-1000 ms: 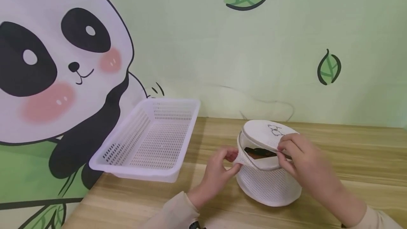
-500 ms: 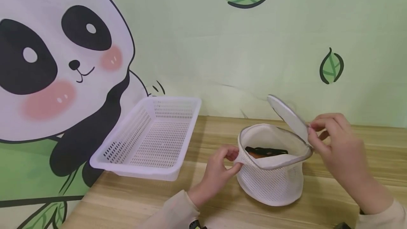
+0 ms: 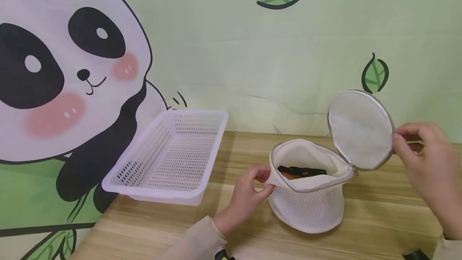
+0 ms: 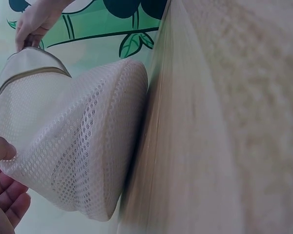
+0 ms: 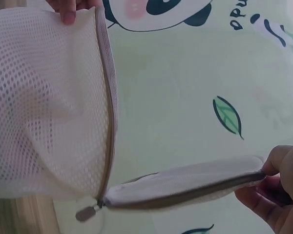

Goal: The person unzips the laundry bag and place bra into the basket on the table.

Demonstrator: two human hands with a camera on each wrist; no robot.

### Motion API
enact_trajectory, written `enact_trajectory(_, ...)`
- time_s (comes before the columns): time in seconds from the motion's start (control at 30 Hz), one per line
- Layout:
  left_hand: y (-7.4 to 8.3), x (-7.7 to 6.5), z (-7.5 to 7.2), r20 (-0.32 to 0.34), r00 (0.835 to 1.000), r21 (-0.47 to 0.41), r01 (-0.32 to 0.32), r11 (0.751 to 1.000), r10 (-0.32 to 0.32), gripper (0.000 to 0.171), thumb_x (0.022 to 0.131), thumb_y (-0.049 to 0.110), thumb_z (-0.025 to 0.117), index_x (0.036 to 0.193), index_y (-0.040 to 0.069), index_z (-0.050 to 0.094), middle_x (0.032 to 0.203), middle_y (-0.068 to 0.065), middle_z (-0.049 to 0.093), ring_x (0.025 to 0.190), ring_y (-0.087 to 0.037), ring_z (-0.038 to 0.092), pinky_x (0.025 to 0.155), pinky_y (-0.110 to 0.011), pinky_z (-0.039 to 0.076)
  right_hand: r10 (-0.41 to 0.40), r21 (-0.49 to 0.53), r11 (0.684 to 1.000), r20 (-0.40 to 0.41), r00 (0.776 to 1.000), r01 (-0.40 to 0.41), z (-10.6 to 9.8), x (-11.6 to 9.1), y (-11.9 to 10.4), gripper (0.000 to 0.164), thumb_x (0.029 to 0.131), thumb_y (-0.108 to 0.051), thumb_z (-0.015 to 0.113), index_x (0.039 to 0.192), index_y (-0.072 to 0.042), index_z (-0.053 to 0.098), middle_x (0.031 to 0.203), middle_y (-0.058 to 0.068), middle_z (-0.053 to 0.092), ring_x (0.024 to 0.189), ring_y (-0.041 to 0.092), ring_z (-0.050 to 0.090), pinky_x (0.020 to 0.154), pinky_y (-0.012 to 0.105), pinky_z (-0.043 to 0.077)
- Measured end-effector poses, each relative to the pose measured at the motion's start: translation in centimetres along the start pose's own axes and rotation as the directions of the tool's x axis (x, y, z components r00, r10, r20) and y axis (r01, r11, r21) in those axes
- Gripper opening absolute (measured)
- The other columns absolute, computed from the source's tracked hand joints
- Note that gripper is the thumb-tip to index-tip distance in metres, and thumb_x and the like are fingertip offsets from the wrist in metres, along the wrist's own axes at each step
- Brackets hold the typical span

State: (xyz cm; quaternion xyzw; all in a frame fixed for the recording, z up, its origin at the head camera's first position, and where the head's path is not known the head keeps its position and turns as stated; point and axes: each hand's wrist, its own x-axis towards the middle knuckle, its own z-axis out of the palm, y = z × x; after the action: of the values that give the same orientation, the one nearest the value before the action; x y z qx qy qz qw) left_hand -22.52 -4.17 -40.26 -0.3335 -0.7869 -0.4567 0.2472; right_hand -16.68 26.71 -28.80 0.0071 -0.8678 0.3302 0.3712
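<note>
A white mesh laundry bag (image 3: pixel 306 210), round with a zipped top, stands on the table with its mouth uncovered. Its round lid (image 3: pixel 361 129) is raised at the right, where my right hand (image 3: pixel 429 163) pinches the edge between thumb and fingers. On the other side, my left hand (image 3: pixel 249 200) pinches the mesh just below the rim. Inside the bag lies something black and orange-brown (image 3: pixel 303 171); its kind cannot be told. The zipper pull (image 5: pixel 86 213) hangs at the corner where lid and bag meet in the right wrist view.
A white perforated plastic basket (image 3: pixel 173 163) sits to the left of the bag, against the panda-printed backdrop (image 3: pixel 231 51). The wooden table (image 3: pixel 238 236) runs under both. A dark object (image 3: pixel 415 254) shows by the right sleeve at the lower edge.
My right hand has drawn the lid from lying over the bag's mouth up and away to the right, uncovering the inside. My left hand keeps its pinch on the bag.
</note>
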Motion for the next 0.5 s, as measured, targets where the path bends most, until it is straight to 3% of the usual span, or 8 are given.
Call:
enact_trajectory(0.07, 0.1, 0.0, 0.0, -0.002, 1.000, -0.002, 0.004, 1.000, -0.004, 0.029, 0.076, 0.000, 0.074, 0.102, -0.002, 0.061, 0.090, -0.012, 0.067, 0.080, -0.021, 0.065, 0.075, -0.024, 0.055, 0.024, 0.026, 0.999, 0.005, 1.000, -0.024, -0.3, 0.0, 0.7, 0.022, 0.095, -0.002, 0.049, 0.104, 0.017, 0.054, 0.104, 0.017, 0.047, 0.076, -0.025, 0.035, 0.063, -0.008, 0.033)
enact_trajectory(0.23, 0.2, 0.1, 0.0, 0.001, 1.000, -0.020, 0.021, 1.000, -0.021, 0.030, 0.076, -0.001, 0.074, 0.103, -0.002, 0.061, 0.090, -0.012, 0.067, 0.081, -0.021, 0.065, 0.075, -0.025, 0.055, 0.056, 0.116, 0.992, 0.008, 0.998, -0.056, -0.7, -0.3, 3.0, 0.019, 0.094, 0.000, 0.047, 0.102, 0.016, 0.052, 0.097, -0.014, 0.041, 0.069, -0.024, 0.045, 0.062, -0.006, 0.039)
enact_trajectory(0.3, 0.2, 0.0, 0.0, 0.000, 1.000, -0.028, 0.018, 0.999, -0.018, 0.030, 0.076, -0.002, 0.074, 0.103, -0.001, 0.061, 0.090, -0.012, 0.067, 0.080, -0.021, 0.065, 0.075, -0.026, 0.055, 0.057, 0.173, 0.983, 0.002, 0.998, -0.056, -0.8, -0.4, 3.9, 0.008, 0.093, 0.003, 0.048, 0.093, 0.006, 0.055, 0.092, -0.022, 0.039, 0.067, -0.022, 0.048, 0.060, -0.004, 0.042)
enact_trajectory(0.4, 0.2, 0.0, 0.1, -0.003, 1.000, -0.035, 0.016, 0.999, -0.017, 0.030, 0.076, -0.002, 0.073, 0.103, -0.001, 0.062, 0.089, -0.012, 0.067, 0.079, -0.021, 0.065, 0.075, -0.025, 0.055, 0.036, 0.283, 0.959, -0.008, 0.999, -0.032, -1.0, -0.5, 5.1, 0.031, 0.089, 0.011, 0.048, 0.083, -0.019, 0.057, 0.088, -0.025, 0.046, 0.062, -0.018, 0.052, 0.057, -0.001, 0.044)
enact_trajectory(0.5, 0.3, -0.1, 0.0, -0.002, 1.000, -0.033, 0.019, 0.999, -0.019, 0.030, 0.076, -0.002, 0.073, 0.104, 0.000, 0.062, 0.088, -0.011, 0.067, 0.079, -0.021, 0.064, 0.075, -0.025, 0.055, 0.008, 0.442, 0.897, -0.009, 1.000, -0.004, -1.1, -0.5, 6.0, 0.051, 0.084, 0.020, 0.046, 0.080, -0.029, 0.058, 0.082, -0.025, 0.058, 0.058, -0.012, 0.058, 0.056, 0.001, 0.047)
